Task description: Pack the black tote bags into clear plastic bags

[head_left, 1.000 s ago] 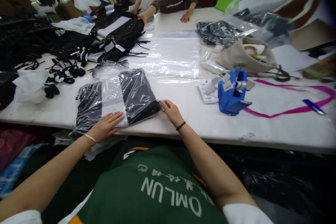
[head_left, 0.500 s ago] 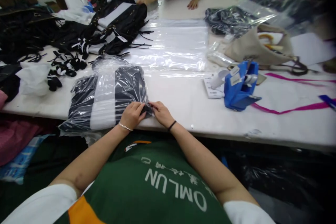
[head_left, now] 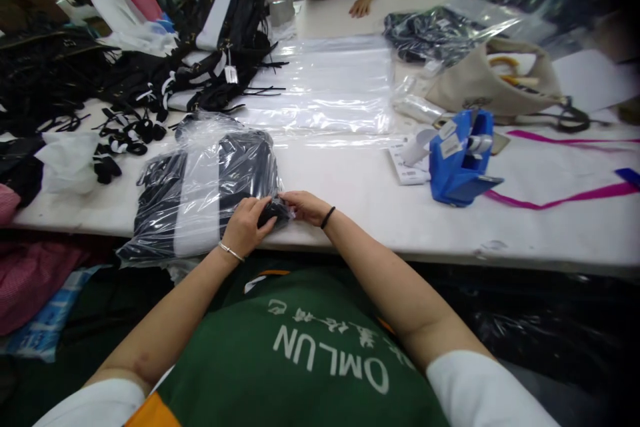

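Observation:
A clear plastic bag [head_left: 250, 167] lies near the front edge of the table, with folded black fabric goods and a broad white strip [head_left: 199, 193] inside. At its right front corner, my left hand [head_left: 247, 221] is curled over the film and a dark bunched part, thumb and fingers gripping it. My right hand [head_left: 306, 207] pinches the bag's edge just to the right, fingertips close to the left ones. The exact fold between the fingers is partly hidden.
Flat clear plastic bags [head_left: 340, 90] lie in a stack beyond. Black goods [head_left: 215, 47] with cords and tags are piled at the left. A blue tape dispenser [head_left: 460, 157] and a beige pouch [head_left: 500, 83] stand at the right. A co-worker's hand [head_left: 364, 3] rests on the far side.
My left fingers have spread slightly over the bag's corner, where the dark part bulges more. At the far left, the top black item with its white strip is raised and tilted.

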A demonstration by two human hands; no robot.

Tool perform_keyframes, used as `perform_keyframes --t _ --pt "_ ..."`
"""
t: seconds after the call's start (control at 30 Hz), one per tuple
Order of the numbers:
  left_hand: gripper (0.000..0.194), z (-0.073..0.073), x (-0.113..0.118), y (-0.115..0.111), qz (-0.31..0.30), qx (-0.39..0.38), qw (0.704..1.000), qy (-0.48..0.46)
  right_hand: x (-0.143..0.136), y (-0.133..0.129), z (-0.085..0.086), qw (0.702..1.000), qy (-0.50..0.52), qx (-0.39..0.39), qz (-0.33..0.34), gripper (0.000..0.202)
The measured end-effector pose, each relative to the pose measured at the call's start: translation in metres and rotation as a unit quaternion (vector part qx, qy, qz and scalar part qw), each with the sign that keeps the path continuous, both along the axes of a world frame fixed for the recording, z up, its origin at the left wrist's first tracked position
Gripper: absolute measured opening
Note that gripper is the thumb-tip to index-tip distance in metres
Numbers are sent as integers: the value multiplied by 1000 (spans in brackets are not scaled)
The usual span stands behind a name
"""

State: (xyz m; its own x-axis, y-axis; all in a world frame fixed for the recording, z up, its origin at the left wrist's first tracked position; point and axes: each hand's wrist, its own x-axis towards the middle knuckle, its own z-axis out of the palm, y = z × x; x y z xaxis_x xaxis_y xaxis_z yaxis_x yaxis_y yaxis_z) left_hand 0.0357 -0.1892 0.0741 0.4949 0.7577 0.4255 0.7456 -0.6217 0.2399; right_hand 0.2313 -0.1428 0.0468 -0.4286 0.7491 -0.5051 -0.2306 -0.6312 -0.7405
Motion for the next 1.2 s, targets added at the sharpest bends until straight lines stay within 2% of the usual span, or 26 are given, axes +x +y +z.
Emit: perform_keyframes --t 0.13,0.27,0.43,0.53,0.6,0.73,0.87,1.03,1.13,1.2 --pt "34 2 4 -1 1 42 999 14 -7 5 -2 999 -4 -19 -35 13" --pt "37 -3 4 -6 -29 94 992 81 -15 8 -5 991 -123 50 -16 13" --pt "43 1 5 -19 -45 55 989 130 -24 8 -15 971 -209 116 -21 19" --pt "57 1 7 -29 -35 33 991 128 -26 7 -20 956 -247 154 -44 31" --pt "66 -4 6 -33 -22 42 990 129 -27 5 -20 950 -256 171 -60 37" --pt "57 -20 0 -28 -28 70 990 118 -21 -2 -18 957 -203 199 -64 51" --pt "49 -27 -5 -21 -51 67 991 102 -16 -5 -22 955 -189 229 -26 42" --pt "47 -28 -3 -21 -67 75 988 116 -20 -12 -22 934 -265 231 -54 33" --pt "49 -33 -3 -24 -85 102 983 124 4 -25 -12 953 -234 187 -46 27" --pt "54 -39 -4 -25 -88 112 983 119 45 -35 -2 958 -198 188 -89 27"
